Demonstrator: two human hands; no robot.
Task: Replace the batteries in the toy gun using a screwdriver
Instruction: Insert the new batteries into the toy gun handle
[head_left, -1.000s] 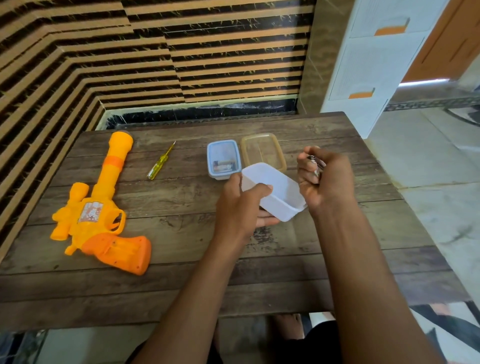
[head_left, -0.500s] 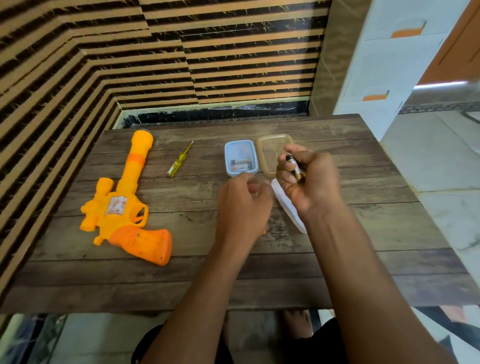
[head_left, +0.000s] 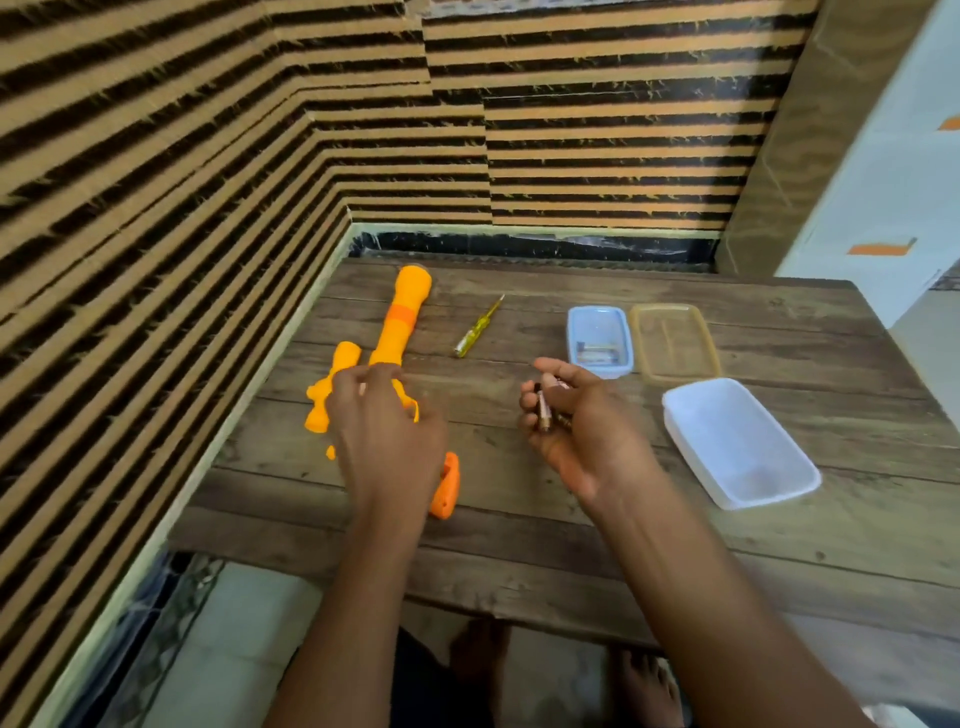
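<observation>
Your left hand (head_left: 384, 431) lies over the body of the toy gun (head_left: 402, 317) at the left side of the table (head_left: 519, 545), fingers bent down; blur hides whether they grip it. Your right hand (head_left: 576, 421), palm up, curls its fingers round the batteries (head_left: 545, 410). To its right sits a white tub (head_left: 737, 441). Farther back lie the screwdriver (head_left: 478, 327), a blue box (head_left: 597, 322) and, just beside it, a clear box (head_left: 672, 338).

Table (head_left: 519, 545) bears gun (head_left: 402, 317), screwdriver (head_left: 475, 330), blue tub (head_left: 597, 327), amber tub (head_left: 675, 343), white tub (head_left: 737, 441)
</observation>
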